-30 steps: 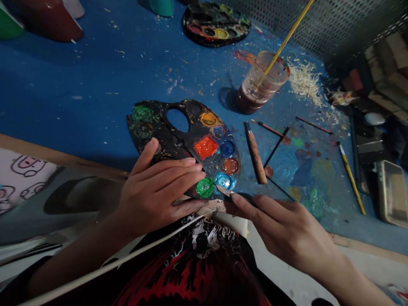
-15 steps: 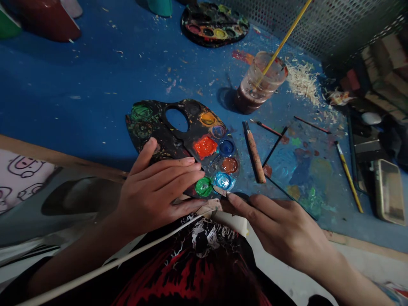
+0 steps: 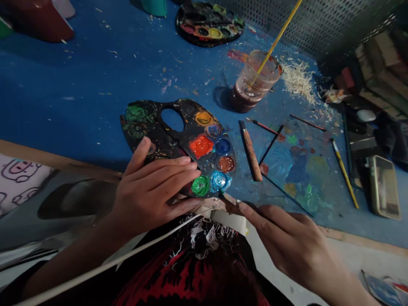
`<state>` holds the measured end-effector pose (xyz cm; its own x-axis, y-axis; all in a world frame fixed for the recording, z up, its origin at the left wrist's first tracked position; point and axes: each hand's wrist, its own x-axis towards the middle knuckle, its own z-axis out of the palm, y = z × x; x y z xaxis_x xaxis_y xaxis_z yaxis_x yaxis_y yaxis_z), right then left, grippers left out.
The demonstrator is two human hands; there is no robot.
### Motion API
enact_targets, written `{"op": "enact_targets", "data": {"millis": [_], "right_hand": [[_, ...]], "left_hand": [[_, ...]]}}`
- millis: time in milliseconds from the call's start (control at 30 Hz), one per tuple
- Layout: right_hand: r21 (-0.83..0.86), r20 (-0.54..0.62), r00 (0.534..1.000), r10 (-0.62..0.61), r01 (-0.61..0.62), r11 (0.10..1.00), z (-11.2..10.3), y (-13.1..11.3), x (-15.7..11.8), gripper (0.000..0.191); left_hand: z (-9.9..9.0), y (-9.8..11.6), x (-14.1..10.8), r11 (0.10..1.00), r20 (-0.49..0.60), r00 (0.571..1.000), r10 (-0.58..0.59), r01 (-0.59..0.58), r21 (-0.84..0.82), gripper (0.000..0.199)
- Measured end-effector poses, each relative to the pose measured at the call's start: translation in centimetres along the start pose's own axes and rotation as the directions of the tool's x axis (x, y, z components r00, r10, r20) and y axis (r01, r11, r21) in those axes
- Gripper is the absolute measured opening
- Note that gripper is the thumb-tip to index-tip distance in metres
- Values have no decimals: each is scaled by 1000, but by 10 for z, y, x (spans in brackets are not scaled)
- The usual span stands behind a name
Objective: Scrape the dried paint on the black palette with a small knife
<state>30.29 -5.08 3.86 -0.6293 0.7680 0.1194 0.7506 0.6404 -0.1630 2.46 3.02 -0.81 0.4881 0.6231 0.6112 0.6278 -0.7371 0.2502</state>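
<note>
A black paint palette point(image 3: 178, 142) with wells of wet colour lies at the table's front edge. My left hand point(image 3: 153, 187) rests on its near side, fingers stretched out toward the green paint point(image 3: 200, 185). At the palette's lower right edge, below the light blue paint point(image 3: 219, 181), my right hand point(image 3: 283, 233) is closed on a slim paintbrush point(image 3: 230, 199); most of it is hidden by the fingers. Between the hands, below the palette, is a pale, pinkish flat piece point(image 3: 212, 207) whose kind I cannot make out.
Behind the palette stands a clear cup point(image 3: 255, 80) of murky water with a yellow-handled brush. A wooden-handled tool point(image 3: 250, 151), several brushes and a phone point(image 3: 385, 187) lie right. Another palette point(image 3: 208, 25), wood shavings point(image 3: 298, 80) and paint bottles point(image 3: 41, 19) are farther back.
My right hand has drawn the brush tip slightly right and down, from between the green and light blue wells to the palette's edge. The view has shifted slightly; my left hand keeps its place.
</note>
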Motion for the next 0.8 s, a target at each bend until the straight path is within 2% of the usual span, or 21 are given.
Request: {"op": "enact_targets", "data": {"millis": [200, 400, 600, 800], "right_hand": [[-49, -8, 1000, -26, 26, 998, 1, -9, -1, 41], [-49, -3, 999, 32, -32, 998, 7, -1, 0, 44], [-23, -30, 999, 41, -42, 999, 9, 3, -3, 44], [-35, -59, 996, 63, -65, 997, 9, 5, 0, 42]], "left_hand": [[1, 0, 2, 1000, -2, 1000, 30, -30, -1, 29], [1, 1, 2, 1000, -7, 1000, 7, -7, 2, 25], [2, -4, 2, 996, -40, 995, 86, -86, 0, 29], [1, -6, 2, 994, -21, 994, 110, -110, 14, 33]]}}
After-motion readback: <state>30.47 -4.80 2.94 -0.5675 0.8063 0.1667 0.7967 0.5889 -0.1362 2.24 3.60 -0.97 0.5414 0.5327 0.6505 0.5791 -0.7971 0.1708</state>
